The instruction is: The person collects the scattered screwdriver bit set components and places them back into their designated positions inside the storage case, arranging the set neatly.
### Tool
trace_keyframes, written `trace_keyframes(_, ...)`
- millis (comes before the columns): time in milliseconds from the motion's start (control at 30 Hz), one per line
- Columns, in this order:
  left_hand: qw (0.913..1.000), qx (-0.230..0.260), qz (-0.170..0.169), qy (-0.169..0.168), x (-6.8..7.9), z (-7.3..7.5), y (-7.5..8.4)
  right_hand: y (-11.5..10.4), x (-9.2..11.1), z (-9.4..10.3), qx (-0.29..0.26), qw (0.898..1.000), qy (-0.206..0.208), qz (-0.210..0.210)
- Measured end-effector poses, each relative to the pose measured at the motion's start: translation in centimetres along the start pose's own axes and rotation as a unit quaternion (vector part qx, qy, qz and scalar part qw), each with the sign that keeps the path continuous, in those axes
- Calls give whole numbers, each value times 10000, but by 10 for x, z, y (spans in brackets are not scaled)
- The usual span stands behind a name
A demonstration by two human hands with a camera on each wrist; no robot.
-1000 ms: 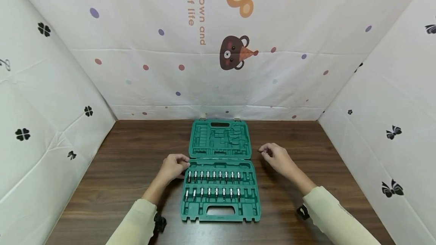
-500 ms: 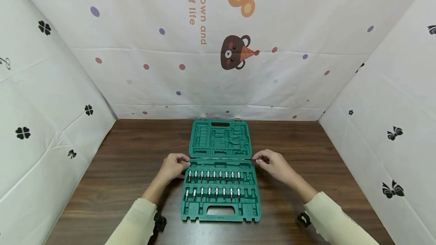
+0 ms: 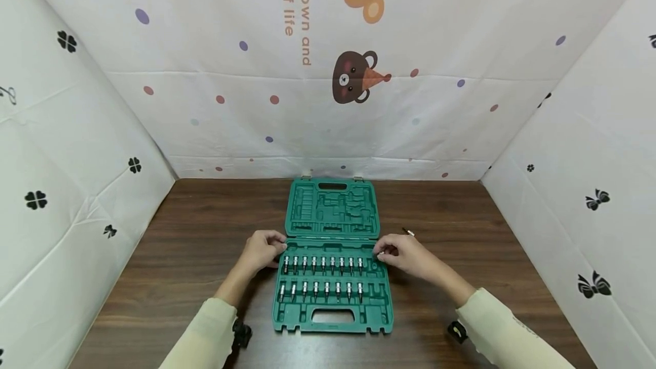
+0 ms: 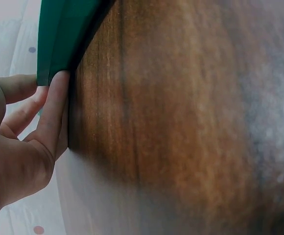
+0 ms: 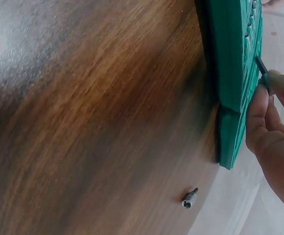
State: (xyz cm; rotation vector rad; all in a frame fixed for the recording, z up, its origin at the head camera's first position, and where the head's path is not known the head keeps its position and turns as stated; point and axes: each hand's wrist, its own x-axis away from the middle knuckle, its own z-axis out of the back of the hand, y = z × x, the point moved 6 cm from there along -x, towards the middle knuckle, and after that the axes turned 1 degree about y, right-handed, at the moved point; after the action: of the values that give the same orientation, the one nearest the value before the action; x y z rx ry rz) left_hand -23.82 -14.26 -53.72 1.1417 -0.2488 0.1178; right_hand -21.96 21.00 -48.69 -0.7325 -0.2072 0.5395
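An open green tool case (image 3: 289, 315) lies flat on the table, its lid folded back toward the wall. Two rows of silver bit sockets (image 3: 332, 263) sit in its slots. My left hand (image 3: 260, 250) holds the case's left edge near the hinge; in the left wrist view, thumb and fingers (image 4: 59, 95) pinch the corner. Over the case's upper right part, my right hand (image 3: 407, 254) pinches a bit socket between thumb and fingers. Its dark tip (image 5: 260, 65) points out in the right wrist view, while the rest is mostly covered by the fingertips.
Another bit socket (image 3: 408, 232) lies loose on the wooden table (image 3: 225, 204), right of the case and behind my right hand. A patterned white cloth wall (image 3: 230, 124) rises at the table's back edge. More cloth hangs at both sides.
My right hand has moved left and nearer, from beside the lid to over the case's right side, with the bit socket. The loose bit socket behind it has come into view. My left hand stays put.
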Motion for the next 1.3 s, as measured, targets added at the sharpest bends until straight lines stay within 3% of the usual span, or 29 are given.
trace_keyframes(333,10000,0,4,-22,0,0,1,-5,-5,-10,-150,9993,-344,-44)
trace_keyframes(800,10000,-35,54,13,-1,0,0,-16,-16,-18,665,9958,-588,236)
trace_keyframes(1300,10000,-69,23,48,1,0,2,-21,-21,-21,956,9939,-447,325)
